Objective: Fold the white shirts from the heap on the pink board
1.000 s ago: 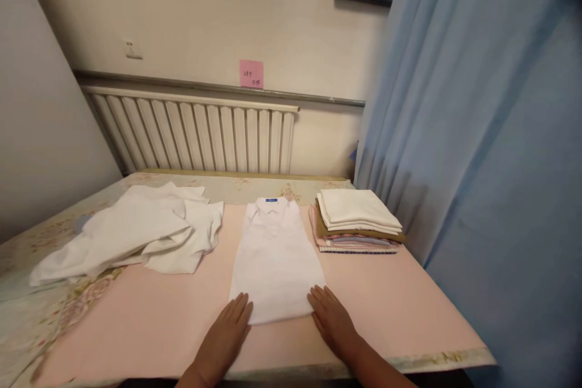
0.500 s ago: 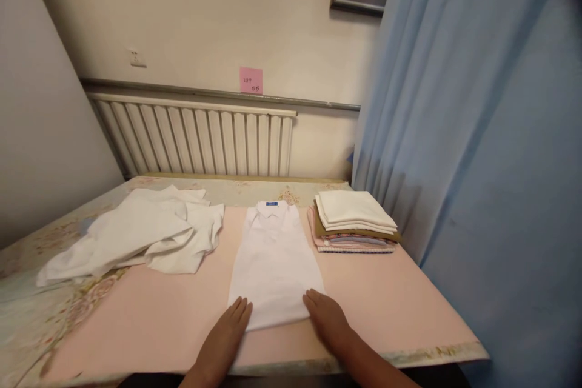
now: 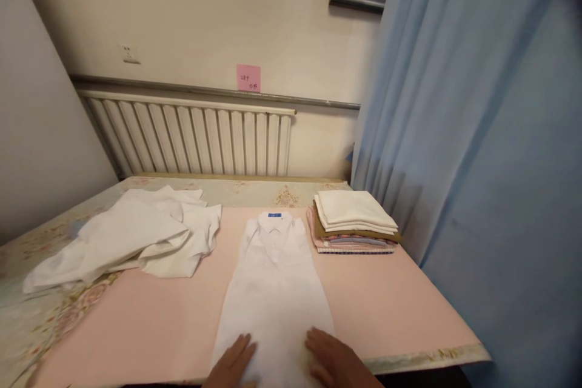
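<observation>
A white collared shirt [image 3: 278, 291] lies front up on the pink mat, its collar with a blue label at the far end. Its sides are tucked in to form a long strip, and its near end runs out of the picture. My left hand [image 3: 234, 362] rests on the lower left part of the shirt, fingers stretched out. On the lower right part lies my right hand [image 3: 334, 356], fingers extended and slightly bent, thumb apart. Both hands press on the cloth from above, and neither visibly grips it.
To the left lies a rumpled heap of white cloth [image 3: 131, 233]. A folded stack of clothes [image 3: 354, 218], white on top, stands at the right. The pink mat [image 3: 386, 303] covers a floral cloth. A blue curtain [image 3: 464, 151] hangs on the right; a radiator [image 3: 195, 139] lines the wall.
The shirt has come nearer, its collar slightly closer and its near end now past the picture's lower edge. Both hands have moved toward me and now lie on the cloth instead of at its corners.
</observation>
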`<state>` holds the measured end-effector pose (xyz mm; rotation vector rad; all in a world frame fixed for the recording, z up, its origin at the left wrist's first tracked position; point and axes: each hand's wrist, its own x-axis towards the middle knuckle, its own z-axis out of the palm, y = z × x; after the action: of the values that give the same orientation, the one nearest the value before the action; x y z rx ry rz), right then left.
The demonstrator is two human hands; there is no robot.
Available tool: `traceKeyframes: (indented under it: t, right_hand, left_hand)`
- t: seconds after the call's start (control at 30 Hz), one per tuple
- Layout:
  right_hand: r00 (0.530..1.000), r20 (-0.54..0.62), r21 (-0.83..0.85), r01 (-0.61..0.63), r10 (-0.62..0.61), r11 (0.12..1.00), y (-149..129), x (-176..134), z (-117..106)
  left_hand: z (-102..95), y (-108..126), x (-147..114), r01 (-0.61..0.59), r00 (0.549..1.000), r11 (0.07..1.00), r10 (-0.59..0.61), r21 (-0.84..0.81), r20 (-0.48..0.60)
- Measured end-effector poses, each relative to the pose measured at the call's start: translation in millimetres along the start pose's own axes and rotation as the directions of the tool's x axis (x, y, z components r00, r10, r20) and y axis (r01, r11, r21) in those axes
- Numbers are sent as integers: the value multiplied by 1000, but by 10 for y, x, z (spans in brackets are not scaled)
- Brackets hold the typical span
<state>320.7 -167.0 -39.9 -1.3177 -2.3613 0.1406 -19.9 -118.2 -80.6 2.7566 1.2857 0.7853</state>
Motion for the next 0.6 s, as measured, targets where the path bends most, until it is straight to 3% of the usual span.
traceKeyframes:
  t: [0.13,0.23,0.4,0.6]
  right_hand:
    - [999,50,-56,-10,13,998,-107,390,81]
    - [991,123,-53,61,-54,997,-127,604,157]
    - [991,125,-41,45,-40,998,-82,685,90]
    - [996,80,-50,-34,38,998,-29,698,60]
  left_hand:
    - [105,185,541,14,1000,995,-12,102,-14]
    - [183,283,823,-24,998,987,14,157,65]
    - [174,259,947,-31,995,981,13,191,95]
    - [125,69,1021,57,994,979,-73,196,76]
